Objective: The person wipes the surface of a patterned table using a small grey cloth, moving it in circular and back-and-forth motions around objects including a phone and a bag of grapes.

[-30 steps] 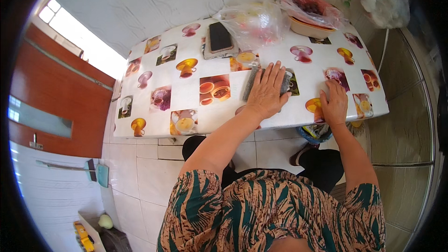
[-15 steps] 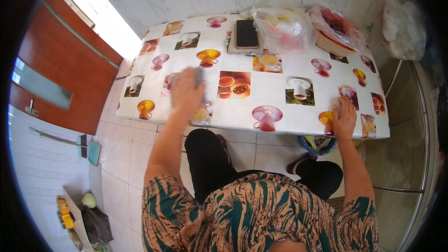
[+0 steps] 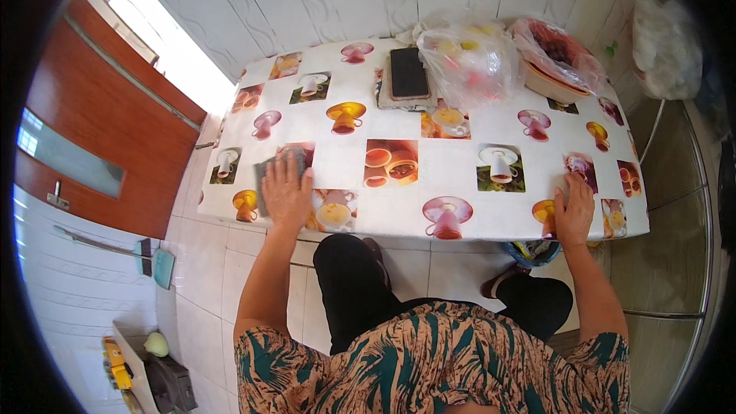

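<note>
My left hand [image 3: 287, 196] lies flat with its fingers stretched out on a grey cloth [image 3: 261, 182], near the front left of the table. Most of the cloth is hidden under the palm; a strip shows along the left side and by the fingertips. Beneath it is a white tablecloth [image 3: 337, 172] printed with cups and saucers. My right hand [image 3: 575, 211] rests on the tablecloth at the front right edge, fingers extended and slightly apart, holding nothing.
Along the wall, a black phone [image 3: 409, 73] lies on a folded cloth. Beside it are a clear plastic bag [image 3: 471, 65] and a bag-lined basin [image 3: 560, 86] with dark red contents. A blue bin [image 3: 534, 251] stands under the table. A dustpan [image 3: 162, 268] is at the left.
My left hand has moved left and toward me, taking the grey cloth with it. My right hand stays at the front right edge. The whole view has shifted slightly.
</note>
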`<state>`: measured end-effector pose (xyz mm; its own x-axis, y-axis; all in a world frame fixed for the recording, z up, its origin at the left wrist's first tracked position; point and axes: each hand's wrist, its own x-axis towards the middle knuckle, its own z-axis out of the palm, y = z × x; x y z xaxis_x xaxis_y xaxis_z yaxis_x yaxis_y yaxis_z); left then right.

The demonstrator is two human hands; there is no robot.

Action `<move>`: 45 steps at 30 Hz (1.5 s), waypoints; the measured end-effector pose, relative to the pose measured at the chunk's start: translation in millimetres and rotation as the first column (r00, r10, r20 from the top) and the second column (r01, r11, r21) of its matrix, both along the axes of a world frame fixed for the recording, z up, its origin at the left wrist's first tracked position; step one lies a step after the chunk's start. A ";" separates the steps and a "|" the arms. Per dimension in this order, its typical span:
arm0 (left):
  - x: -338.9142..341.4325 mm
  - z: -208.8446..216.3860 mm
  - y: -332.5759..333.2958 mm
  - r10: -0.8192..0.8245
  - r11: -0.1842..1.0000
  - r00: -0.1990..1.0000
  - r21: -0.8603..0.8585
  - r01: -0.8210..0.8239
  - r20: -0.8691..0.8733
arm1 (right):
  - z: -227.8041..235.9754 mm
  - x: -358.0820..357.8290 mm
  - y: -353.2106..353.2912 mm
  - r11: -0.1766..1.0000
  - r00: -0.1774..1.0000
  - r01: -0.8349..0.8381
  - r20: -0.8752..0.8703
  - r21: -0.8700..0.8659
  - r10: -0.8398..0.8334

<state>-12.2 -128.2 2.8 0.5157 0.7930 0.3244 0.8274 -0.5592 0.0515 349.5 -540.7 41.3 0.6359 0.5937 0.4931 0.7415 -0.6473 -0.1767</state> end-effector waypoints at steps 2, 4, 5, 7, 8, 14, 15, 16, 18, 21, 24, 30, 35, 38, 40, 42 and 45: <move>19.9 7.6 -9.7 -0.073 0.997 0.997 -0.023 0.072 -0.019 | -3.6 2.2 1.4 1.000 1.000 -0.008 -0.004 0.000 0.008; 48.3 23.0 -15.0 -0.113 0.990 0.988 -0.090 0.105 -0.100 | 0.4 0.1 2.2 1.000 1.000 -0.005 -0.013 -0.004 0.005; 57.9 24.2 -11.4 -0.140 0.986 0.986 -0.107 0.131 -0.086 | 2.2 -0.9 3.7 1.000 1.000 -0.007 -0.019 -0.005 0.007; 77.4 25.0 -2.5 -0.193 0.972 0.980 -0.144 0.184 -0.052 | 2.5 -1.0 5.0 1.000 1.000 -0.018 -0.021 -0.009 0.018; 86.6 26.6 1.5 -0.197 0.970 0.979 -0.157 0.188 -0.046 | 2.5 -0.9 5.8 1.000 0.999 -0.024 -0.022 -0.011 0.024; 132.6 22.0 32.1 -0.317 0.944 0.948 -0.100 0.314 -0.011 | 2.6 2.4 3.1 0.998 0.998 -0.059 -0.021 -0.018 0.058; 141.3 20.5 38.3 -0.337 0.937 0.941 -0.093 0.336 0.002 | 4.1 2.1 2.3 0.998 0.998 -0.064 -0.014 -0.022 0.064; 149.5 18.3 44.5 -0.347 0.934 0.937 -0.077 0.349 0.038 | 5.0 2.3 2.7 0.997 0.997 -0.074 -0.013 -0.031 0.073; 166.0 17.8 54.6 -0.347 0.933 0.936 -0.073 0.351 0.067 | 4.2 1.8 2.3 0.996 0.998 -0.069 -0.015 -0.050 0.069; 189.3 13.4 76.9 -0.331 0.942 0.937 -0.024 0.336 0.115 | 1.7 3.9 2.9 0.995 0.997 -0.068 -0.041 -0.078 0.065; 212.3 8.3 98.6 -0.300 0.953 0.945 -0.005 0.303 0.129 | 3.0 5.3 1.6 0.993 0.996 -0.071 -0.061 -0.092 0.066; 199.8 6.9 143.1 -0.062 0.997 0.998 -0.054 0.062 0.003 | 1.8 6.9 1.1 0.991 0.997 -0.064 -0.056 -0.116 0.058; 99.9 26.2 168.7 0.221 0.943 0.970 -0.230 -0.240 -0.103 | -5.6 10.7 -5.1 0.989 0.997 -0.071 -0.023 -0.127 0.068; 16.0 15.8 179.7 0.377 0.885 0.916 -0.239 -0.400 -0.138 | -1.5 7.8 -2.8 0.991 0.996 -0.084 -0.034 -0.105 0.081; -30.1 14.1 173.0 0.440 0.852 0.886 -0.243 -0.464 -0.149 | -1.6 8.3 -2.3 0.992 0.996 -0.083 -0.043 -0.100 0.079; -63.6 16.9 159.8 0.492 0.824 0.855 -0.228 -0.519 -0.165 | -4.5 10.8 -3.1 0.991 0.996 -0.089 -0.021 -0.099 0.087; -97.1 17.5 136.4 0.546 0.791 0.818 -0.209 -0.574 -0.180 | -9.6 13.2 -1.5 0.990 0.992 -0.120 0.024 -0.070 0.122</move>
